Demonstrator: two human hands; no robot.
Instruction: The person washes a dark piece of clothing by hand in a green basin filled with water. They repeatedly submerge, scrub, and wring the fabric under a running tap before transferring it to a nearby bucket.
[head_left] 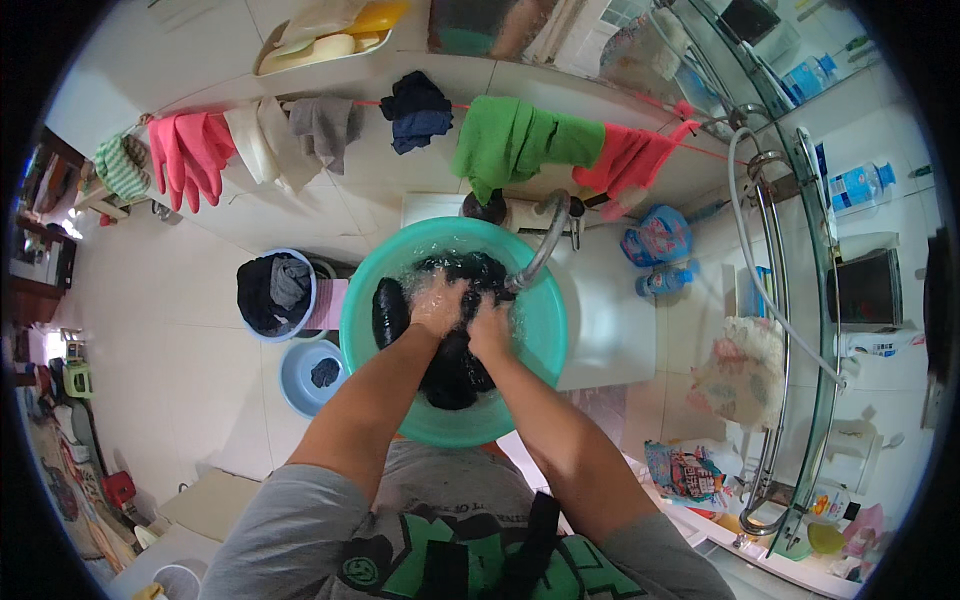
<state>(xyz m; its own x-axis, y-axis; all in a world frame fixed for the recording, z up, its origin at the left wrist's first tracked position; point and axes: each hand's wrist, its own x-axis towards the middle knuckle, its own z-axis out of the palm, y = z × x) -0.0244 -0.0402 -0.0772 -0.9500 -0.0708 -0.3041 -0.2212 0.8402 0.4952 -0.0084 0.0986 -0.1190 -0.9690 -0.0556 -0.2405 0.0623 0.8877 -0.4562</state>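
A round turquoise basin [545, 360] sits partly on the white sink, with foamy water in it. In the water lies a soaked black garment [455, 378], bunched up, with one puffed-out part by the basin's left side. My left hand [438, 303] is sunk in the upper middle of the cloth, its fingers closed on a fold. Just to its right my right hand [488, 328] grips another part of the garment; splashes and cloth hide its fingertips. The curved metal faucet [545, 238] reaches over the basin's right rim, its spout near my right hand.
Left of the basin stand a blue bucket [312, 300] of dark clothes and a small blue basin [296, 385] with a dark cloth. Pink gloves [190, 150] and a green towel [510, 140] hang on a line behind. Blue bottles [662, 280] and a glass shelf [825, 330] are at right.
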